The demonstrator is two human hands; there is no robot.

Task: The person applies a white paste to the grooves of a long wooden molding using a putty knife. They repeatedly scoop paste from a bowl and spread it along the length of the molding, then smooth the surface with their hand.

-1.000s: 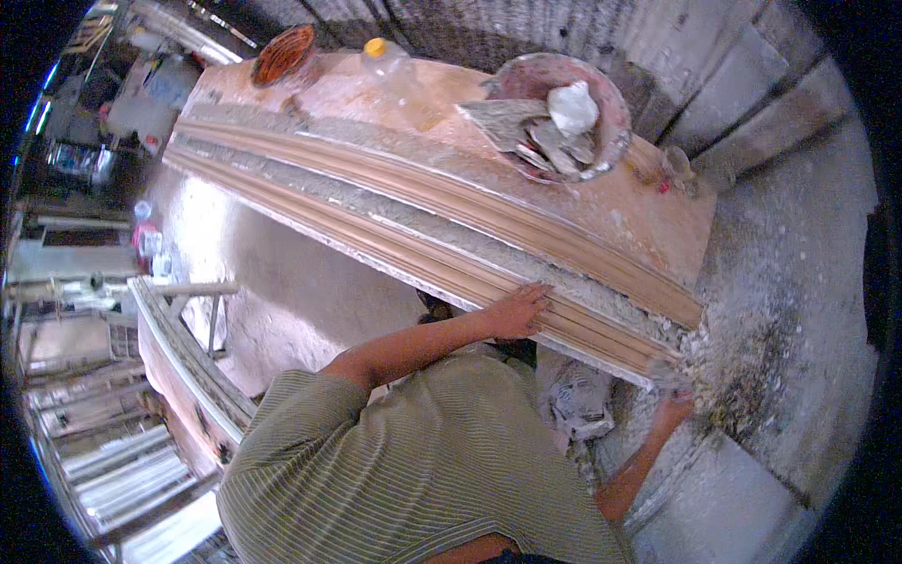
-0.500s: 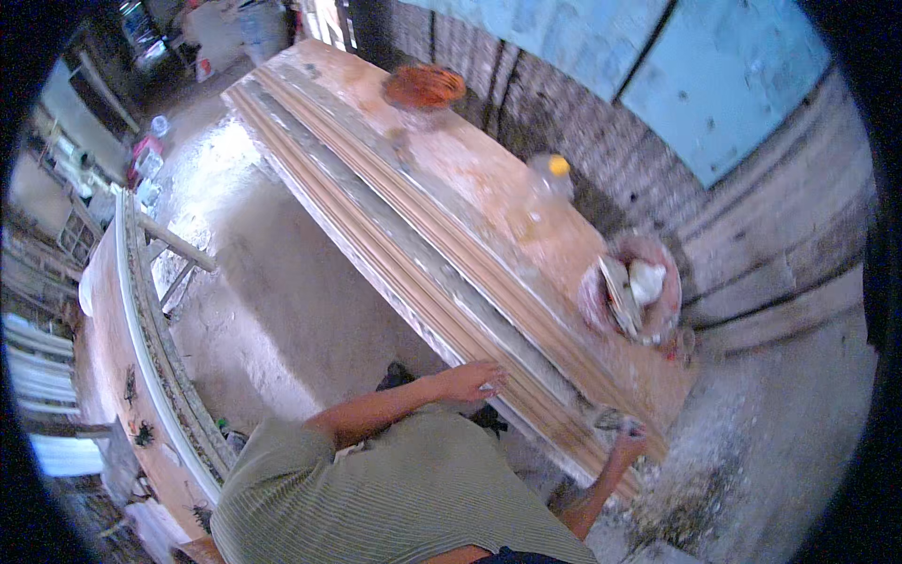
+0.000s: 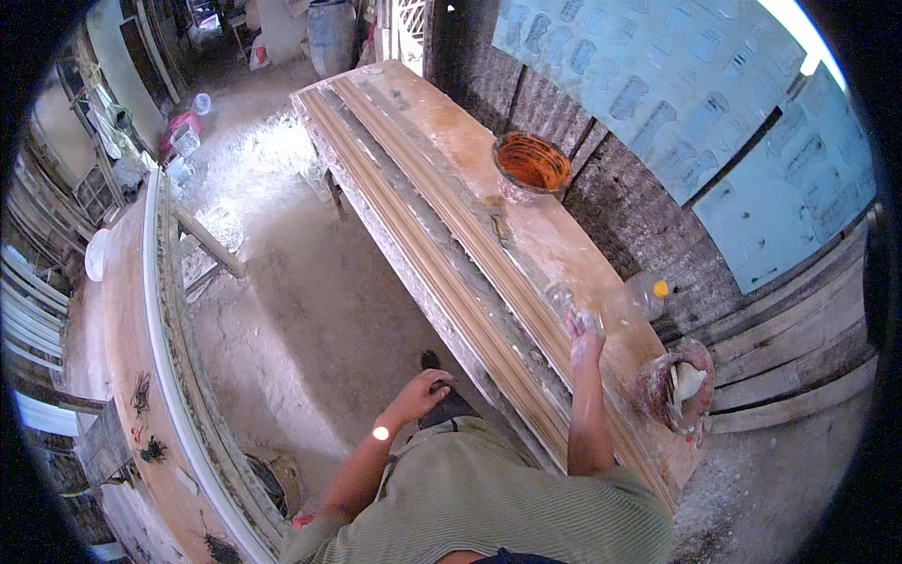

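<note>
Lengthwise on the worktop (image 3: 434, 111), two long grooved brown strips (image 3: 402, 227), side by side. Just off the worktop's near edge, left hand (image 3: 418, 396), fingers parted and loosely bent. Over the worktop, right hand (image 3: 585, 336), fingers drawn in, any grip too blurred to tell. At the worktop's wall-side edge, yellow-capped bottle (image 3: 645, 296).

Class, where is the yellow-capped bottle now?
In the head view, the yellow-capped bottle is right of centre on the table, just right of the right hand, beyond the pinkish bowl.
</note>
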